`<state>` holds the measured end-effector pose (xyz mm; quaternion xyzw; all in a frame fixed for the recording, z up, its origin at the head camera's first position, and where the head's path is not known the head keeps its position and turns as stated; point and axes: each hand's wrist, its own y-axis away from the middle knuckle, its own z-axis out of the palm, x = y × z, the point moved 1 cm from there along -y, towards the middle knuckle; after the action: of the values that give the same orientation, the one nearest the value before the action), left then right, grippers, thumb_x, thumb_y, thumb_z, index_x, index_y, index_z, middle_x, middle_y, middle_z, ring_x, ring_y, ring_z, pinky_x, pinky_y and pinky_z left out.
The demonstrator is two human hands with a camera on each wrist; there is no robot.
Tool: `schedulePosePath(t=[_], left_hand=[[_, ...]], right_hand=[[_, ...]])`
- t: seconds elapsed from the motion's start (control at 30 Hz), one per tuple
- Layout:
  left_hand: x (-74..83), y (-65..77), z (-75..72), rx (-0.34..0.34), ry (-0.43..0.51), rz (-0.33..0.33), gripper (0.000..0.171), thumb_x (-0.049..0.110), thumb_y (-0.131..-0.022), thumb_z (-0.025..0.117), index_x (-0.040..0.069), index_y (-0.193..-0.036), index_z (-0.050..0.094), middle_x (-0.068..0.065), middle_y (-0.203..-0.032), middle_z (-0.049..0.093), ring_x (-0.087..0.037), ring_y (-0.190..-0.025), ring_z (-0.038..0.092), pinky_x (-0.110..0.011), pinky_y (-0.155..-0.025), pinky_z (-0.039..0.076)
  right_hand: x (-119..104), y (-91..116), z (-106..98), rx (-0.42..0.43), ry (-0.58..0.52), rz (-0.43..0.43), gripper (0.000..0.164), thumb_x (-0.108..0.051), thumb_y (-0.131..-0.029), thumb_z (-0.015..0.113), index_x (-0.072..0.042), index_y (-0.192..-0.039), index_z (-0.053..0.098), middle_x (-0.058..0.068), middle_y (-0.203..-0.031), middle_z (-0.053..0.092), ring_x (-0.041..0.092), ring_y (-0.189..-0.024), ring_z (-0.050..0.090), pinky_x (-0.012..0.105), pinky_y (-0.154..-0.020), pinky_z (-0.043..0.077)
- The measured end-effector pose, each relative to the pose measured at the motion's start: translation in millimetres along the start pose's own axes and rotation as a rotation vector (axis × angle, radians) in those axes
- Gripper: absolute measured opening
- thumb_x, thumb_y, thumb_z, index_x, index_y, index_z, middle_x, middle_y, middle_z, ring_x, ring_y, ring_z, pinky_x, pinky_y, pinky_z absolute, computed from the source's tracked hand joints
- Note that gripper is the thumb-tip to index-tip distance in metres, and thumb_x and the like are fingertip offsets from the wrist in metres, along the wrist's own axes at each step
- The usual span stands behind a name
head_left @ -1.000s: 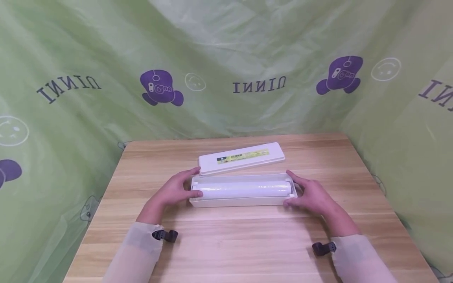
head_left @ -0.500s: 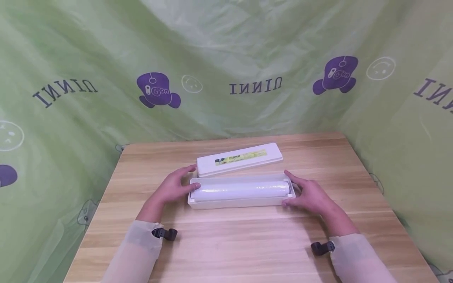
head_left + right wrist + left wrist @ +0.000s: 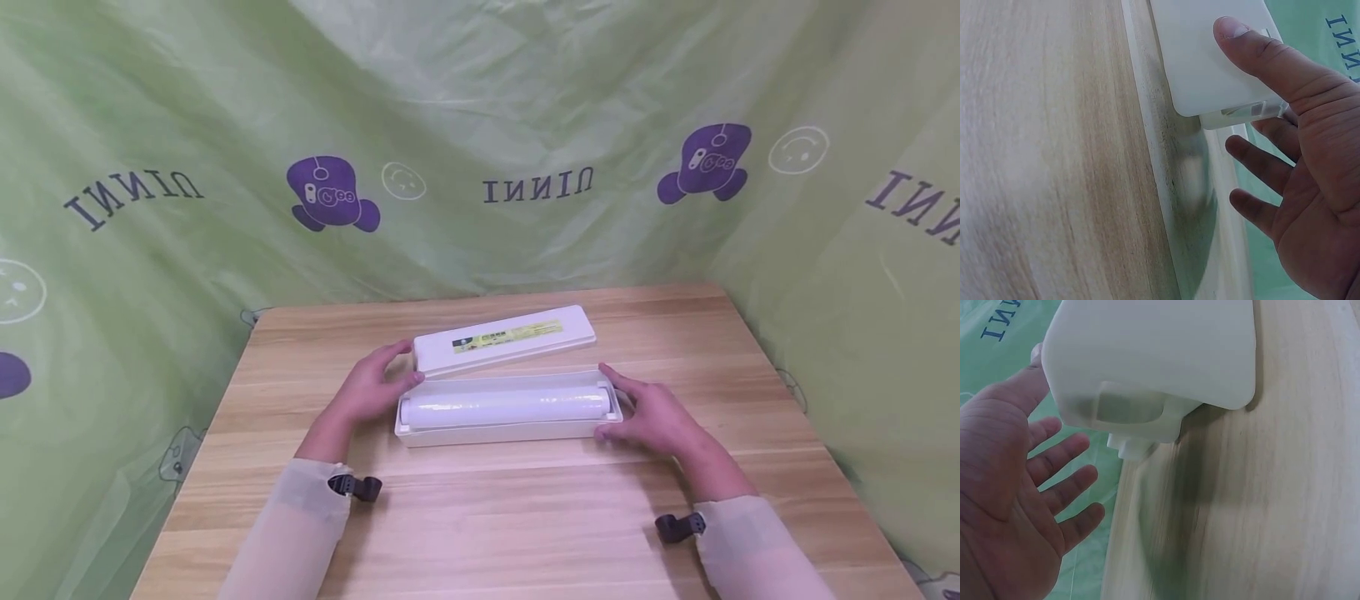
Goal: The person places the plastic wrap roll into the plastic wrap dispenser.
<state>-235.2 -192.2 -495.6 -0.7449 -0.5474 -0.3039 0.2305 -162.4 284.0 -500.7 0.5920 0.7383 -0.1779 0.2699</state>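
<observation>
A long white box [image 3: 510, 432] holding a roll of cling film [image 3: 510, 407] lies on the table. Behind it, at a slant, rests its white lid [image 3: 510, 358] with a yellow-green label. My left hand [image 3: 367, 387] is at the lid's left end, fingers beside its edge and thumb near the box's back left corner. In the left wrist view those fingers are spread and fairly straight. My right hand [image 3: 656, 417] grips the box's right end, thumb [image 3: 1254, 47] on the front wall and index finger at the back rim; the other fingers hang loose behind it.
The wooden table [image 3: 480, 517] reaches back to a green curtain [image 3: 480, 100] with purple prints, which also hangs on both sides. A small black device [image 3: 360, 487] sits on the left sleeve cuff, another black device [image 3: 678, 527] on the right cuff.
My left thumb has lifted off the film roll's left end and moved back toward the lid's corner. My right hand keeps its place on the box. The whole view has shifted slightly.
</observation>
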Motion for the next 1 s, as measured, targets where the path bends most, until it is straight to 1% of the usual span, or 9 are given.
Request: schedulePosePath(t=[0.07, 0.2, 0.33, 0.43, 0.6, 0.7, 0.9, 0.93, 1.0], left_hand=[[-0.8, -2.3, 0.4, 0.004, -0.01, 0.002, 0.078, 0.056, -0.095, 0.07, 0.021, -0.159, 0.043, -0.006, -0.155, 0.052, -0.035, -0.149, 0.037, -0.058, -0.122, 0.029], [-2.9, -7.6, 0.4, 0.014, -0.032, -0.003, 0.079, 0.059, -0.095, 0.068, 0.023, -0.16, 0.042, -0.005, -0.156, 0.05, -0.036, -0.149, 0.037, -0.06, -0.121, 0.029], [-2.5, -13.1, -0.6, 0.011, -0.045, -0.01, 0.078, 0.058, -0.096, 0.067, 0.021, -0.16, 0.042, -0.006, -0.158, 0.048, -0.036, -0.149, 0.037, -0.06, -0.122, 0.028], [-1.3, -16.9, -1.2, 0.009, -0.04, -0.013, 0.078, 0.055, -0.095, 0.07, 0.019, -0.159, 0.044, -0.008, -0.158, 0.048, -0.036, -0.149, 0.037, -0.059, -0.122, 0.028], [-2.0, -22.2, -0.2, 0.007, -0.027, -0.008, 0.079, 0.051, -0.093, 0.074, 0.016, -0.158, 0.045, -0.01, -0.157, 0.049, -0.037, -0.148, 0.038, -0.058, -0.122, 0.028], [-2.9, -25.3, 0.9, 0.002, -0.025, -0.01, 0.082, 0.051, -0.091, 0.076, 0.016, -0.158, 0.044, -0.01, -0.158, 0.048, -0.037, -0.148, 0.038, -0.059, -0.122, 0.028], [-4.6, -31.8, 3.3, -0.007, -0.037, -0.031, 0.085, 0.048, -0.087, 0.082, 0.019, -0.158, 0.045, -0.01, -0.157, 0.049, -0.037, -0.148, 0.038, -0.058, -0.122, 0.029], [-4.8, -32.7, 3.5, -0.01, -0.038, -0.037, 0.086, 0.047, -0.087, 0.082, 0.019, -0.158, 0.045, -0.01, -0.157, 0.048, -0.037, -0.148, 0.038, -0.059, -0.122, 0.029], [-5.3, -34.6, 3.9, -0.015, -0.041, -0.044, 0.088, 0.048, -0.086, 0.083, 0.019, -0.159, 0.044, -0.011, -0.158, 0.048, -0.038, -0.149, 0.037, -0.059, -0.122, 0.029]], right_hand=[[0.0, -0.1, 0.1, 0.0, 0.002, -0.002, 0.115, -0.055, -0.07, 0.092, -0.019, -0.163, 0.035, 0.03, -0.149, 0.05, 0.034, -0.115, 0.061, 0.059, -0.105, 0.048], [0.8, 0.8, 0.3, -0.001, 0.005, -0.002, 0.115, -0.054, -0.07, 0.093, -0.021, -0.163, 0.035, 0.029, -0.149, 0.05, 0.033, -0.114, 0.061, 0.058, -0.104, 0.049], [0.8, 1.7, 0.4, 0.004, 0.008, -0.005, 0.115, -0.053, -0.07, 0.093, -0.021, -0.163, 0.035, 0.029, -0.149, 0.051, 0.037, -0.12, 0.061, 0.059, -0.106, 0.048], [0.0, 2.1, 0.5, 0.006, 0.002, -0.008, 0.115, -0.053, -0.069, 0.093, -0.02, -0.163, 0.035, 0.029, -0.148, 0.051, 0.04, -0.123, 0.06, 0.06, -0.107, 0.047], [-0.4, 1.6, 1.4, 0.006, -0.001, -0.012, 0.115, -0.053, -0.069, 0.094, -0.02, -0.163, 0.036, 0.029, -0.147, 0.053, 0.036, -0.119, 0.062, 0.058, -0.107, 0.048], [0.6, 1.1, 1.7, 0.007, 0.0, -0.011, 0.115, -0.053, -0.068, 0.093, -0.02, -0.163, 0.036, 0.028, -0.147, 0.053, 0.032, -0.114, 0.063, 0.057, -0.107, 0.048], [1.0, 0.9, 0.7, 0.005, -0.007, 0.001, 0.116, -0.055, -0.068, 0.093, -0.023, -0.163, 0.034, 0.028, -0.15, 0.05, 0.039, -0.124, 0.06, 0.06, -0.109, 0.046], [0.9, 0.7, 0.5, 0.005, -0.005, 0.002, 0.116, -0.056, -0.068, 0.092, -0.023, -0.163, 0.034, 0.028, -0.15, 0.05, 0.038, -0.124, 0.06, 0.06, -0.109, 0.045], [0.6, 0.4, 0.0, 0.004, -0.001, 0.006, 0.115, -0.057, -0.068, 0.092, -0.024, -0.163, 0.035, 0.029, -0.15, 0.05, 0.034, -0.118, 0.062, 0.059, -0.108, 0.047]])
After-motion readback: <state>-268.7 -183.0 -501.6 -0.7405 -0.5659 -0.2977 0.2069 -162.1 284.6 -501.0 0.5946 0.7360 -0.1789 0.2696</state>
